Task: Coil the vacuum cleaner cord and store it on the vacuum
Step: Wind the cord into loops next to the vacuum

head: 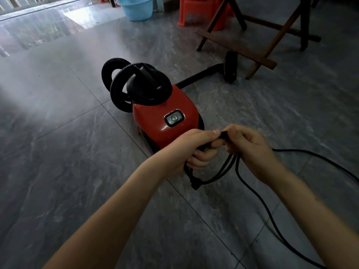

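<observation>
Both hands meet just near of a red canister vacuum cleaner (167, 117) with a black ribbed hose, standing on the grey stone-tile floor (58, 171). The left hand (191, 150) is clenched around gathered loops of the thin black power cord (217, 171); the right hand (250, 146) pinches the same cord at the top. Loose cord trails to the near right. A pale blue plastic basin (136, 7) sits far behind.
</observation>
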`<state>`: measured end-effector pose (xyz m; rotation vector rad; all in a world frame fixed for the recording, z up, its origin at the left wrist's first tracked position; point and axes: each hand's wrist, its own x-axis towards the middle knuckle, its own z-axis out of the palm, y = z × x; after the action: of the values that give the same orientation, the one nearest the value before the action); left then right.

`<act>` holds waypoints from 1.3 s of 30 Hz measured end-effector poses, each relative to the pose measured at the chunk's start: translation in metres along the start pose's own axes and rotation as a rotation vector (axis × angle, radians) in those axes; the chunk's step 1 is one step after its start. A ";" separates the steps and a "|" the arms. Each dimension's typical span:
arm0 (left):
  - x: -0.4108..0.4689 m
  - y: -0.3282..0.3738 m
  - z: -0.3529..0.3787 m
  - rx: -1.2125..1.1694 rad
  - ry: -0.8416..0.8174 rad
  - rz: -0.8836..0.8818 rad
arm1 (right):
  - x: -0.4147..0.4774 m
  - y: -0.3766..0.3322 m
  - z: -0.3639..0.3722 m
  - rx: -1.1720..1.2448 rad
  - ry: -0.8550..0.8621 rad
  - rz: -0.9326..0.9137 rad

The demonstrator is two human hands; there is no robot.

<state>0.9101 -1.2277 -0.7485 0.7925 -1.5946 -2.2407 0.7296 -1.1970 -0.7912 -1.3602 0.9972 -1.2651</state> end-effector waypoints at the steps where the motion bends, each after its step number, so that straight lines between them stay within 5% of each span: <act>1: 0.000 -0.002 0.000 -0.037 -0.003 0.005 | 0.000 -0.001 0.000 -0.022 -0.005 -0.017; 8: -0.008 -0.006 -0.004 -0.168 0.021 0.167 | -0.005 0.004 0.000 -0.163 0.033 -0.055; 17: -0.022 0.015 -0.023 -0.288 0.161 0.354 | -0.045 0.051 -0.029 -0.345 0.178 0.117; 22: -0.023 0.018 -0.029 -0.192 0.231 0.411 | -0.067 0.078 -0.051 -0.452 0.277 0.230; 27: -0.018 0.012 -0.025 -0.116 0.275 0.419 | -0.052 0.070 -0.048 -0.314 0.442 0.267; 39: 0.002 0.007 0.024 0.513 0.421 0.505 | -0.022 0.026 -0.002 -0.649 0.125 0.284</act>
<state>0.8942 -1.2126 -0.7367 0.7950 -1.8958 -1.2393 0.7267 -1.1799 -0.8204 -1.5497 1.7213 -0.8453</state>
